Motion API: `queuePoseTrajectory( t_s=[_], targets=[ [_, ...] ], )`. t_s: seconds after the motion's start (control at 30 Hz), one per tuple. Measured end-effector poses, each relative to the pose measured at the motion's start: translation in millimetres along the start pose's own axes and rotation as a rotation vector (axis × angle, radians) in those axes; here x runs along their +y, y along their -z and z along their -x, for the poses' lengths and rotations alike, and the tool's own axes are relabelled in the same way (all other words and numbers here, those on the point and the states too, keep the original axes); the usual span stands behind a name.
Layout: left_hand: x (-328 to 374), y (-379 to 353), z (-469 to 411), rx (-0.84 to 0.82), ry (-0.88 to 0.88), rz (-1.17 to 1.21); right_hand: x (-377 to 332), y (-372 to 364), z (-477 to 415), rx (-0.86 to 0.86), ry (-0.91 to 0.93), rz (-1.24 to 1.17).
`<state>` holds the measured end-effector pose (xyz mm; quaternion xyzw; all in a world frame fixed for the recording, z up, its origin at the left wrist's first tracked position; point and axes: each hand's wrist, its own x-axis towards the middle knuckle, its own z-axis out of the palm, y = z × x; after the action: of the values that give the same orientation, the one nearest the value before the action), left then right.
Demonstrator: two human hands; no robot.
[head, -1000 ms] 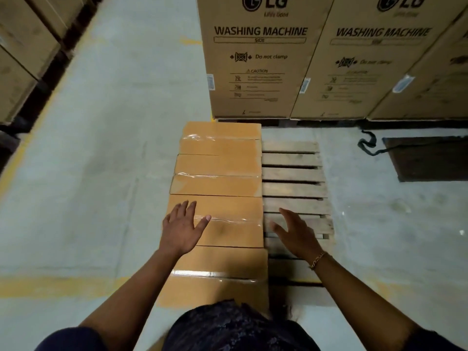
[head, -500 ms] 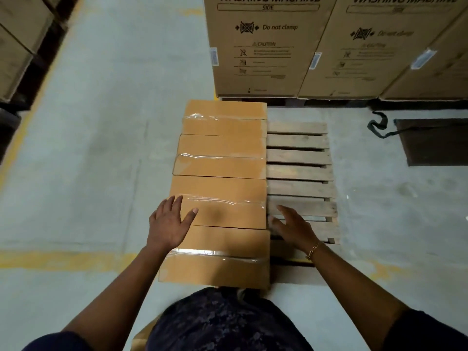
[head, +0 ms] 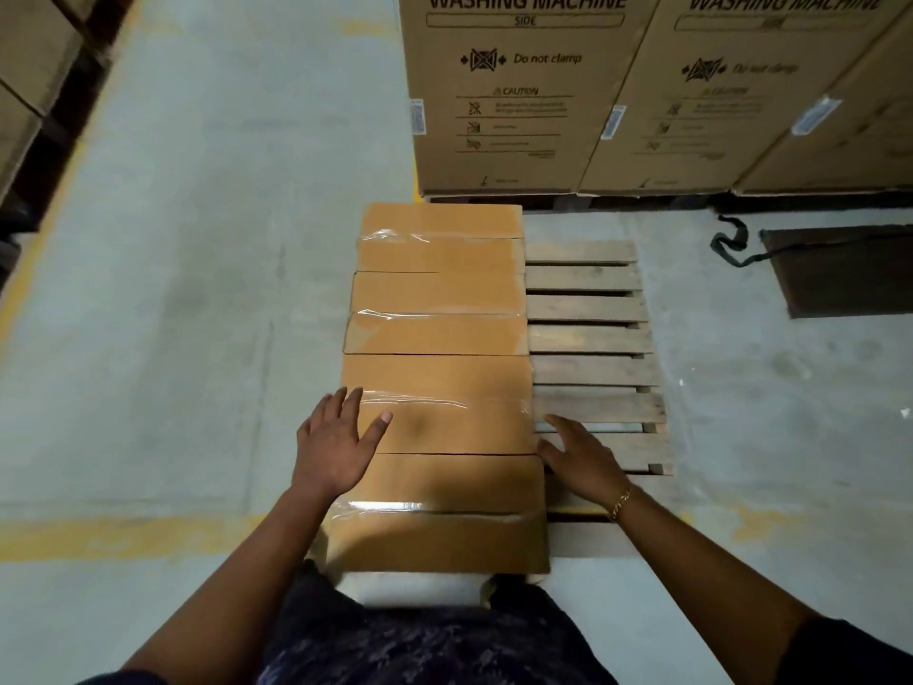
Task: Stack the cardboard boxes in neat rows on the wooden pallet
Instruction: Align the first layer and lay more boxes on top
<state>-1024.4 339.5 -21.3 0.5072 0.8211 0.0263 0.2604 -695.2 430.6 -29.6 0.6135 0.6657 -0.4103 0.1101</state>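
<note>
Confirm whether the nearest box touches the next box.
Touching. Head view shows the nearest box flush against the next box, no gap along their seam.

Dim warehouse light — glare on box tape [head: 420, 400], soft blur throughout, wide-angle bending at edges.

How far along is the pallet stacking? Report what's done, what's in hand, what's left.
Done: one row of four taped cardboard boxes lines the left side of the wooden pallet. In hand: the left hand rests flat on the third box, and the right hand sits open at its right edge, apparently squaring it up. Left: the pallet's right half is uncovered, so at least another row remains.
</note>
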Motion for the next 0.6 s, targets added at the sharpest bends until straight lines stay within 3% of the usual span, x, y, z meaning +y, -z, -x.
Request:
queuePoseTrajectory(
  t_s=[0.2,0.37,0.6],
  targets=[
    [-85.5,30.4,-73.0,-0.101,-0.191,-0.105,-58.6,-62.1,-20.0,0.105,-0.104,-0.117],
    [-163.1,69.6,-147.0,-0.202,-0.462,-0.309,-128.9,-147.3,-14.7,0.266,-0.323,-0.418],
    [-196.5,89.3,-169.7,-0.307,-0.728,-0.452,-211.3,-246.2,54.0,0.376,-0.532,-0.641]
  ],
)
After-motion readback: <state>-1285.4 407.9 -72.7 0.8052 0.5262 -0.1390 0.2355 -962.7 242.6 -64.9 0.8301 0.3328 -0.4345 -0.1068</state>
